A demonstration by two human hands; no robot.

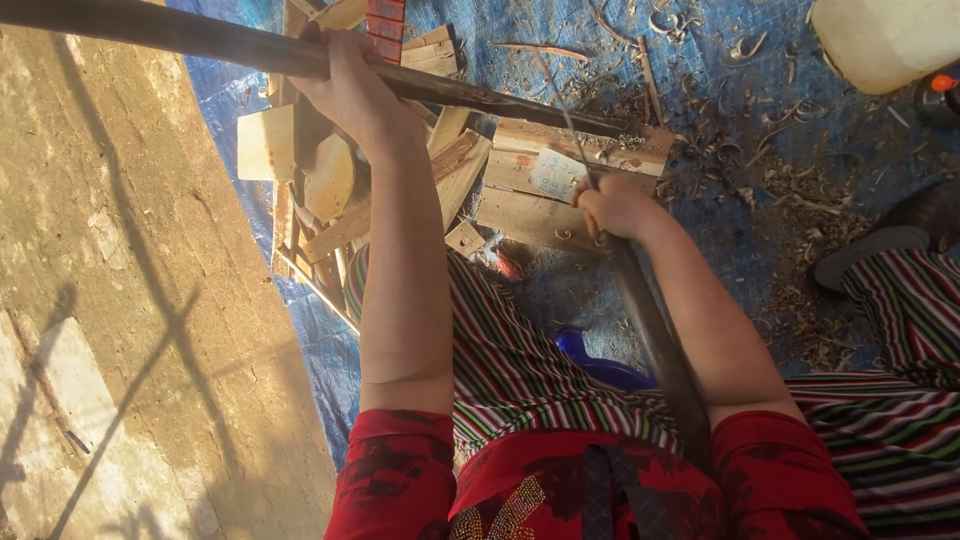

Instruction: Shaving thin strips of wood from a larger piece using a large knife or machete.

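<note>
Head view looks straight down over a red top and a striped skirt onto a blue tarpaulin (760, 230) strewn with wood shavings (800, 190). A long dark wooden pole (200, 38) is held across the top of the frame; its left end is cut off by the picture edge, and its right end rests on a pale wooden block (545, 185). The left hand (355, 95) is wrapped around the pole from above, fingers curled shut on it, though the fingertips are hidden behind the wood. The right hand (612, 207) is clenched around the handle of a long blade (655, 335), which runs back toward the body; its lower end is lost against the red top, so its full length cannot be made out. The thin metal part above the fist reaches up to the pole, and whether it touches the wood is hard to tell. Offcuts of pale timber (330, 190) are piled just beneath the left forearm, partly covered by it. A white plastic container (880, 35) is cut off at the top right corner. A blue object (600, 365) is half hidden between the knees and cannot be identified. A sandal (870, 250) is seen at the right, partly out of frame.
</note>
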